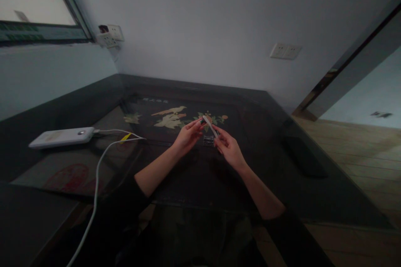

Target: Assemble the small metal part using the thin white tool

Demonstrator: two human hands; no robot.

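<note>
My left hand [188, 137] is closed in a pinch at the upper end of a thin pale strip [210, 125], where a small dark part shows at the fingertips. On the strip's lower end the fingers of my right hand [229, 147] are closed. The strip slants down to the right between both hands, above the dark table; its exact kind is too small to make out. Just below it, between the hands, is a small shiny piece with bars across it [208, 140].
A white power bank [62, 137] lies at the left, its white cable [97, 175] running down past my left arm. A dark flat object [302, 156] lies at the right of the glossy table [250, 112]. Wall sockets [285, 51] are behind.
</note>
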